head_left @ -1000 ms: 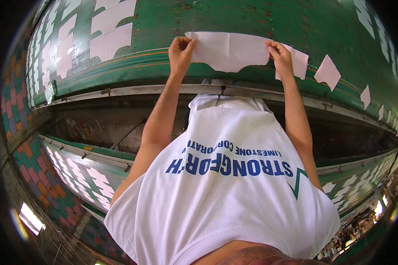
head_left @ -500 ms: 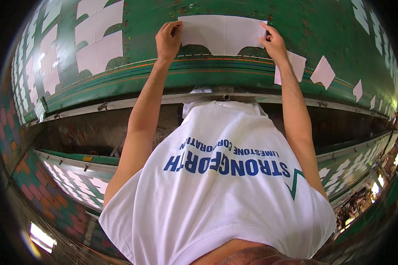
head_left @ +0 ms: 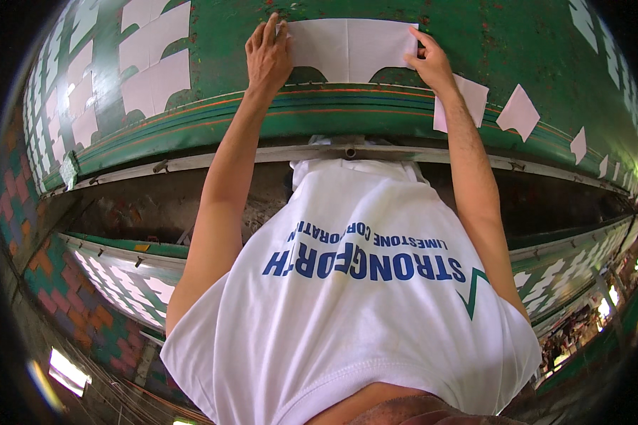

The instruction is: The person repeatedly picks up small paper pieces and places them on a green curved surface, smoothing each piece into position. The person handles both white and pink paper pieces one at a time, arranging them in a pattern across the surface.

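Observation:
A white cut fabric panel (head_left: 347, 48) lies across the green tabletop (head_left: 361, 117), with a crease down its middle and two curved notches in its near edge. At its left end, my left hand (head_left: 268, 60) rests with the fingers stretched out over the edge. My right hand (head_left: 430, 62) pinches the right end between thumb and fingers. Just below my right wrist sits a smaller white piece (head_left: 468, 99), partly covered by my forearm. Another pointed white piece (head_left: 519, 113) is to the right of it.
Rows of similar white panels (head_left: 156, 78) cover the table to the left. Smaller pieces (head_left: 579, 145) continue along the near edge to the right. A metal rail (head_left: 262, 154) with short pegs runs along the table's front. Behind me stands another table (head_left: 120, 283) bearing white pieces.
The panel has shifted slightly left and away from me, and now lies flatter. My left fingers have loosened from a pinch and stretched out. My right hand has moved slightly left, still pinching.

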`<state>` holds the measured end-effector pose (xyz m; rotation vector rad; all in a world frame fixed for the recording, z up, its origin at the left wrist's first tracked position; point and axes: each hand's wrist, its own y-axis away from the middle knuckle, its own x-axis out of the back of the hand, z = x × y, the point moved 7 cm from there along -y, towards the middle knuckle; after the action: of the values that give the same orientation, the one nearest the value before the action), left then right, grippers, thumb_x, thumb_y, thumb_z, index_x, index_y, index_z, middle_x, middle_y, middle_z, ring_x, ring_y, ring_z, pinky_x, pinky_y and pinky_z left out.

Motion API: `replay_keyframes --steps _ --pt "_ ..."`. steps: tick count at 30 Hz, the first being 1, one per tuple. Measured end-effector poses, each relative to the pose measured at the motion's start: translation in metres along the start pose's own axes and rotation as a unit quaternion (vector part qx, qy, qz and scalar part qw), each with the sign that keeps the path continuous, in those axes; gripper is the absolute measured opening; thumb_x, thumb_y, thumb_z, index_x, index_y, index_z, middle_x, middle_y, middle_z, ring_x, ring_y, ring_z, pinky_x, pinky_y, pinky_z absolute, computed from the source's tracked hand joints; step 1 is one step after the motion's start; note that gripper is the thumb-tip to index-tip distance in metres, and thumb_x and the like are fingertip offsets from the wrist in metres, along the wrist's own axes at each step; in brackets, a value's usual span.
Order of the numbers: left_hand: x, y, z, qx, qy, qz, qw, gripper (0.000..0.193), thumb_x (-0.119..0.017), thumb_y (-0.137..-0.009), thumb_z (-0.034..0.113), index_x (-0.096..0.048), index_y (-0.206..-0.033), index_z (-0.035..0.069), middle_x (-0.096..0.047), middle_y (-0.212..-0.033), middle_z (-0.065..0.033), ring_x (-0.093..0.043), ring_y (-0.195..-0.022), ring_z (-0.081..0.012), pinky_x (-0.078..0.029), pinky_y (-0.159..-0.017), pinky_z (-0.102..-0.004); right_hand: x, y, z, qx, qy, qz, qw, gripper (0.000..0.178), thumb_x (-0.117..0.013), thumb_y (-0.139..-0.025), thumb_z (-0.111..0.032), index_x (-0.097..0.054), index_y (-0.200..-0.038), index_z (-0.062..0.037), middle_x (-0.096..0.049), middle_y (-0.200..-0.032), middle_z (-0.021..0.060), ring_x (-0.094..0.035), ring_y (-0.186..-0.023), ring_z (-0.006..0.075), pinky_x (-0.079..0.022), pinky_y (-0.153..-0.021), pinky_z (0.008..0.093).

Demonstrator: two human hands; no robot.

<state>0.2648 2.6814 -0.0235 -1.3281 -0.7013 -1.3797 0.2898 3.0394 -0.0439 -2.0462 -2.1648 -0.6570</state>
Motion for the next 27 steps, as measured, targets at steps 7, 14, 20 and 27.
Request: replay_keyframes --steps 7,14,20,27 --pt "-0.042 -0.005 0.092 -0.037 -0.017 -0.020 0.999 0.090 -0.040 -0.105 0.066 -0.035 -0.159 -0.005 -0.023 -0.170 -0.0272 -0.017 -0.159 -0.0447 -0.011 -0.126 -0.0657 0.046 0.022 0.006 0.072 0.037 0.038 0.996 0.055 -0.072 -0.092 -0.005 -0.063 -0.145 -0.0139 -0.062 -0.141 0.0090 -0.071 -0.097 0.0143 -0.058 -0.083 0.0299" --pt "-0.076 -0.024 0.236 -0.089 0.070 -0.044 0.993 0.094 -0.036 -0.105 0.069 -0.030 -0.161 -0.007 -0.019 -0.172 -0.0266 -0.013 -0.160 -0.0439 -0.009 -0.127 -0.0638 0.145 0.075 0.049 0.128 0.269 0.161 0.941 0.025 -0.078 -0.092 -0.014 -0.077 -0.116 -0.0096 -0.069 -0.112 0.0099 -0.071 -0.087 0.0236 -0.058 -0.079 0.0346" --pt "-0.086 -0.026 0.320 -0.122 0.160 -0.053 0.978 0.050 -0.067 -0.101 0.042 -0.063 -0.144 0.017 -0.040 -0.165 -0.0166 -0.027 -0.157 -0.0414 -0.013 -0.125 -0.0667 0.170 0.089 0.074 0.125 0.245 0.121 0.954 0.012 -0.069 -0.092 -0.012 -0.074 -0.103 -0.0089 -0.069 -0.104 0.0106 -0.066 -0.105 0.0332 -0.054 -0.089 0.0442" --pt "-0.087 -0.029 0.333 -0.047 0.184 0.002 0.982 0.013 -0.081 -0.088 0.022 -0.078 -0.099 0.016 -0.066 -0.136 -0.0053 -0.047 -0.144 -0.0324 -0.023 -0.123 -0.0645 0.176 0.090 0.076 0.140 0.236 0.127 0.953 0.011 -0.065 -0.095 -0.014 -0.071 -0.103 -0.0104 -0.071 -0.103 0.0095 -0.068 -0.101 0.0314 -0.056 -0.084 0.0436"
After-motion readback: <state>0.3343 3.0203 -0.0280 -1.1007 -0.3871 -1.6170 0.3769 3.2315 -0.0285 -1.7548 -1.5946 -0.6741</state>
